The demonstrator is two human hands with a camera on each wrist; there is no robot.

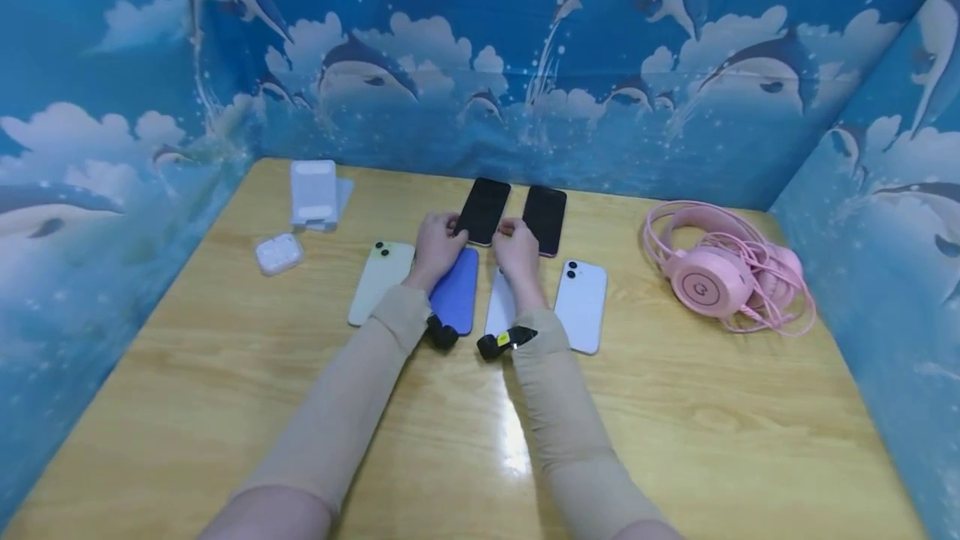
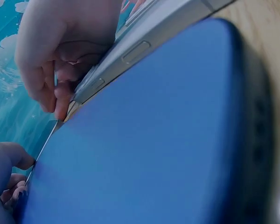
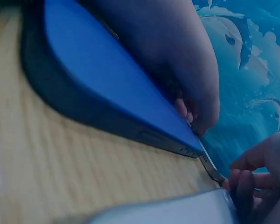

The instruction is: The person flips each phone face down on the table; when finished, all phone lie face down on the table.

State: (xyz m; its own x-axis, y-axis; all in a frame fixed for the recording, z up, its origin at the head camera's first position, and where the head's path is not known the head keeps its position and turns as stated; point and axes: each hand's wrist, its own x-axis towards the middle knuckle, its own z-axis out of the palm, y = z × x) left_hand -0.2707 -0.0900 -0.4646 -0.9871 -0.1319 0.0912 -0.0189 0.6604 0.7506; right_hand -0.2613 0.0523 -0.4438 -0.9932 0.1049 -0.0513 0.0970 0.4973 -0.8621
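A smartphone with a black screen [image 1: 483, 211] lies at the back middle of the table, between the two hands. My left hand [image 1: 437, 248] pinches its lower left edge; in the left wrist view that hand's fingers [image 2: 18, 156] meet a thin edge beyond the blue phone. At the lower right corner my right hand [image 1: 516, 248] pinches it with thumb and fingers, also visible in the right wrist view [image 3: 261, 175]. Under the left wrist lies a blue-purple phone [image 1: 455, 294]. Partly hidden by the right forearm is a white phone [image 1: 500, 305].
A second black-screened phone [image 1: 544, 219] lies to the right. A pale green phone [image 1: 381, 283] and another white phone [image 1: 581, 307] flank the row. Pink headphones [image 1: 708, 277] with a tangled cable sit at right. A white case [image 1: 279, 254] and pale flat packs [image 1: 313, 192] are at left.
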